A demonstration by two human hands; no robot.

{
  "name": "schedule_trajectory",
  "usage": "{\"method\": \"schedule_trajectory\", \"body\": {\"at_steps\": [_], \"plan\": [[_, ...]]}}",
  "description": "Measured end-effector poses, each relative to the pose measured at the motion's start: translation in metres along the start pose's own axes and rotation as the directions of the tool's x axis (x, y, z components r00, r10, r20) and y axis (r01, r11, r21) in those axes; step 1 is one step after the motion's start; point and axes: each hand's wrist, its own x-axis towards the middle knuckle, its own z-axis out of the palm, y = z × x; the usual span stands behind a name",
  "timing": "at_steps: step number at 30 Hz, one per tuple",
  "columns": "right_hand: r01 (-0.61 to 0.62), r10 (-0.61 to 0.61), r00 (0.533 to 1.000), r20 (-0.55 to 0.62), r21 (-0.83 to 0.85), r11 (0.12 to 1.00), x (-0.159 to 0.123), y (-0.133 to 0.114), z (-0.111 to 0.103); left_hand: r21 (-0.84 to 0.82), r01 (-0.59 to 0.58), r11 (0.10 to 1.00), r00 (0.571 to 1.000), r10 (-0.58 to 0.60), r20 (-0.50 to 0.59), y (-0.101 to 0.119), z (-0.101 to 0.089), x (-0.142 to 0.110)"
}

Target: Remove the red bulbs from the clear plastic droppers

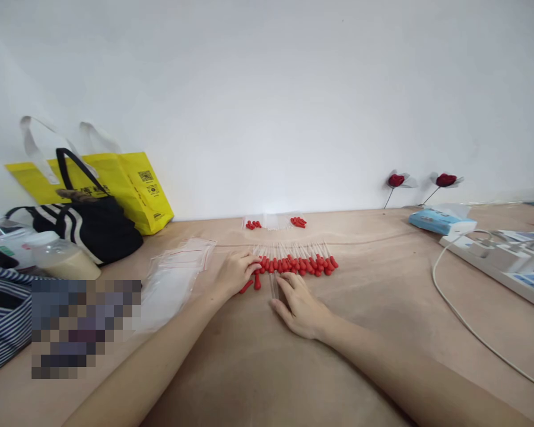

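- Pale plain wall (267, 107) stands behind the tan-covered bench (360, 362); on this sit the slim clear tubes with red rubber bulbs (293, 264), in a crowded row, bulbs towards the person.
- Left hand (235, 270) is curled at the row's left end, fingertips close together by a bulb; whether it grips one, I cannot tell. A careless nudge could roll neighbours out of line, since they lie packed and unfenced.
- Right hand (302, 308) is part open at the row's near side, thumb and forefinger apart, beside bare clear tubes (273, 287). Those are hard to see, so a wrist could sweep them askew.
- Loose red pieces (246, 287) lie just nearer than the row's left end; the left forearm might knock them away.
- Flat clear bags with red edge lines (164, 296), left of the row, could slide if that arm brushes them.
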Motion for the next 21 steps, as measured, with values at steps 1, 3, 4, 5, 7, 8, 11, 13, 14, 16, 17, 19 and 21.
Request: {"method": "schedule_trajectory", "body": {"at_steps": [1, 3, 4, 5, 7, 8, 11, 13, 14, 16, 17, 19, 21], "plan": [[-0.008, 0.009, 1.000, -0.017, 0.018, 1.000, 0.000, 0.001, 0.000, -0.018, 0.009, 1.000, 0.999, -0.010, -0.040, 0.000, 0.000, -0.001], [-0.019, 0.025, 0.997, -0.072, 0.073, 0.997, -0.001, 0.003, 0.000, -0.072, 0.022, 0.997, 0.989, -0.032, -0.145, 0.001, -0.001, -0.005], [-0.022, 0.034, 0.994, -0.106, 0.104, 0.994, -0.002, 0.006, 0.000, -0.104, 0.022, 0.994, 0.979, -0.043, -0.199, 0.002, -0.003, -0.009], [-0.024, 0.042, 0.989, -0.139, 0.132, 0.991, -0.003, 0.008, -0.001, -0.135, 0.019, 0.991, 0.967, -0.053, -0.250, 0.003, -0.005, -0.013], [-0.026, 0.058, 0.979, -0.197, 0.162, 0.986, -0.005, 0.015, -0.003, -0.179, 0.003, 0.984, 0.944, -0.062, -0.324, 0.007, -0.012, -0.024], [-0.025, 0.061, 0.972, -0.227, 0.159, 0.987, -0.007, 0.019, -0.005, -0.193, -0.007, 0.981, 0.935, -0.062, -0.350, 0.010, -0.015, -0.031], [0.005, 0.021, 0.945, -0.326, 0.077, 0.997, -0.011, 0.028, -0.012, -0.237, -0.042, 0.970, 0.925, -0.052, -0.377, 0.022, -0.022, -0.052], [0.038, -0.044, 0.922, -0.384, -0.023, 0.999, -0.013, 0.031, -0.016, -0.289, -0.059, 0.956, 0.942, -0.042, -0.334, 0.030, -0.022, -0.061], [0.055, -0.082, 0.913, -0.400, -0.078, 0.995, -0.014, 0.032, -0.019, -0.319, -0.066, 0.945, 0.952, -0.035, -0.303, 0.035, -0.020, -0.064], [0.090, -0.161, 0.905, -0.395, -0.191, 0.977, -0.016, 0.033, -0.023, -0.374, -0.082, 0.924, 0.968, -0.016, -0.251, 0.042, -0.015, -0.065], [0.112, -0.201, 0.904, -0.377, -0.246, 0.963, -0.017, 0.033, -0.025, -0.395, -0.093, 0.914, 0.971, -0.004, -0.238, 0.045, -0.013, -0.065], [0.160, -0.275, 0.904, -0.328, -0.337, 0.928, -0.019, 0.033, -0.028, -0.425, -0.124, 0.897, 0.973, 0.026, -0.230, 0.050, -0.008, -0.060], [0.200, -0.328, 0.900, -0.287, -0.395, 0.896, -0.021, 0.034, -0.029, -0.438, -0.164, 0.884, 0.971, 0.068, -0.228, 0.054, -0.005, -0.055]]}}
